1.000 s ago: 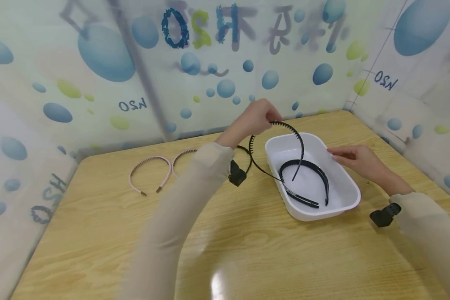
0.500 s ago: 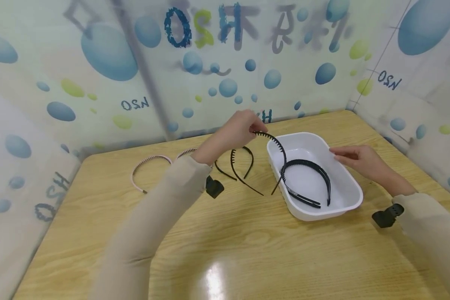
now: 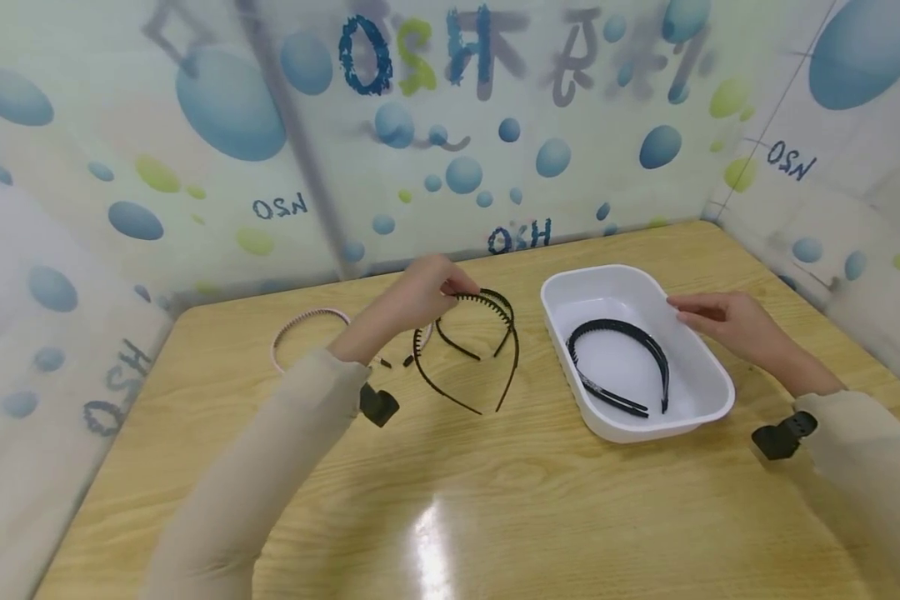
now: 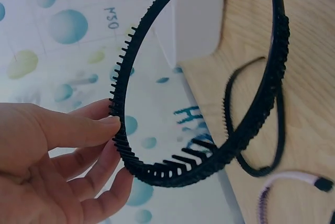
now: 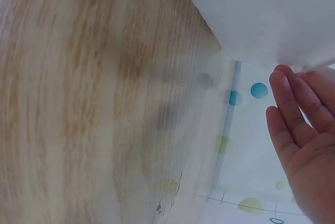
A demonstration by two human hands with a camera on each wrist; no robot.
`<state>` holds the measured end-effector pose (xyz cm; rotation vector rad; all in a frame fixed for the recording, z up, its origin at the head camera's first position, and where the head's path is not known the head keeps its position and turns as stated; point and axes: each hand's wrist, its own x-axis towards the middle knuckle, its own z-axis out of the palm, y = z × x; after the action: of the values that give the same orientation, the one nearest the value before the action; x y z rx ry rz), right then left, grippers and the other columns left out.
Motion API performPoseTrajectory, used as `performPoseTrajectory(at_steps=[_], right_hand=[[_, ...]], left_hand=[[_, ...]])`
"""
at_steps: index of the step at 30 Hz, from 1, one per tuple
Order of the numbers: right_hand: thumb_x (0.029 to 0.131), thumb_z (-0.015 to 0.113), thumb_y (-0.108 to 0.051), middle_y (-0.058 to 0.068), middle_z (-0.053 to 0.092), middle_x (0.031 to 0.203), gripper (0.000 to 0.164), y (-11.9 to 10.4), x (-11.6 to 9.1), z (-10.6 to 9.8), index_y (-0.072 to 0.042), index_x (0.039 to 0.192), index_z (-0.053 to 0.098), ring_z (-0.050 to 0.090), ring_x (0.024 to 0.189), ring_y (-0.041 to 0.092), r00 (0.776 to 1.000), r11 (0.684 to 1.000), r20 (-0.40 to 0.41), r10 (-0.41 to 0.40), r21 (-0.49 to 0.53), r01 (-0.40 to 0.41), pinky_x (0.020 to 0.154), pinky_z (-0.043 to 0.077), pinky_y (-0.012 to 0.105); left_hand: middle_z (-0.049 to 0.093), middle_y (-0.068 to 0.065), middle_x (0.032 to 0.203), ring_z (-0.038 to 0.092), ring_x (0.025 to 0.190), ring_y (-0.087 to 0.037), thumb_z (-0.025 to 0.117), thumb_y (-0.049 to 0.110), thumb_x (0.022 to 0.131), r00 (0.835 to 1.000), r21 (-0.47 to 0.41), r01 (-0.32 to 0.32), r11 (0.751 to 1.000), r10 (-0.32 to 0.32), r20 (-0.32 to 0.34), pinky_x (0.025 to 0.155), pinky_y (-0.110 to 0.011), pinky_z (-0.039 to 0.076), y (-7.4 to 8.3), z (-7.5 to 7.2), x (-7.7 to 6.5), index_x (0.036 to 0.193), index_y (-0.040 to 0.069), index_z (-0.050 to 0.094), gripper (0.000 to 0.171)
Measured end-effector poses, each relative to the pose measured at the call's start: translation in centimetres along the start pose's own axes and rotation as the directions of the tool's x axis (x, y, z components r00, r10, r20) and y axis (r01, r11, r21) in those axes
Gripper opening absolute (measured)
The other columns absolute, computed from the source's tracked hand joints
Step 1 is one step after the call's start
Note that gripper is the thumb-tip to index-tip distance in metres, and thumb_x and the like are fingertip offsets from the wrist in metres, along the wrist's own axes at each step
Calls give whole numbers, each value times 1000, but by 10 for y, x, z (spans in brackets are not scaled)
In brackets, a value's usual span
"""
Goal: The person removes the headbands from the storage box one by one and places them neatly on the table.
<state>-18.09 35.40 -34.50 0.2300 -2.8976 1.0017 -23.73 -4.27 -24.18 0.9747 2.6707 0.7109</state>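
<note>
My left hand (image 3: 427, 292) pinches a thin black toothed headband (image 4: 167, 179) at the top of its arch, between thumb and fingers. Its two ends point down toward the table, left of the white plastic tub (image 3: 592, 421). In the head view it overlaps another black headband (image 3: 457, 343) lying behind it. My right hand (image 3: 742, 329) holds the tub's right rim by the fingertips; the right wrist view shows fingers against the outer wall (image 5: 261, 14). Inside the tub lie black headbands (image 3: 618, 325), nested together.
Pink headbands lie on the wooden table (image 3: 510, 508) to the left; one pink headband (image 3: 311, 315) is partly hidden by my left arm. A patterned curtain (image 3: 435, 208) with blue drops stands behind the table.
My left hand has carried the black headband from over the tub leftward and down, to just in front of the other black headband. My right hand stays at the tub's rim.
</note>
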Motion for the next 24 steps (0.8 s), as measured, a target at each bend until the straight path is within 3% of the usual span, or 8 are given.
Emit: performPoseTrajectory(at_steps=[7,15,24], right_hand=[[93,54,-23,27,52,123,42,-2,-1,-1,4,126,52,50,110,40,999,1000,26,19,11,-19,74,47,14],[93,54,-23,27,52,122,42,-2,-1,-1,4,125,53,52,106,36,1000,1000,21,14,18,-14,70,44,7],[93,54,-25,26,51,124,43,-1,0,-1,3,126,52,50,109,37,999,999,27,32,16,-32,71,43,7]], left_hand=[[63,-13,111,57,102,-27,53,-10,86,999,4,41,999,-41,-18,86,-36,46,-29,-1,-26,111,0,65,29],[60,-18,113,55,103,-33,53,-12,85,995,-14,104,994,-104,-9,86,-41,46,-58,-12,-52,111,-4,63,28],[63,-21,106,57,97,-37,55,-15,81,995,27,97,995,-96,-16,84,-44,47,-89,-15,-83,106,-9,63,27]])
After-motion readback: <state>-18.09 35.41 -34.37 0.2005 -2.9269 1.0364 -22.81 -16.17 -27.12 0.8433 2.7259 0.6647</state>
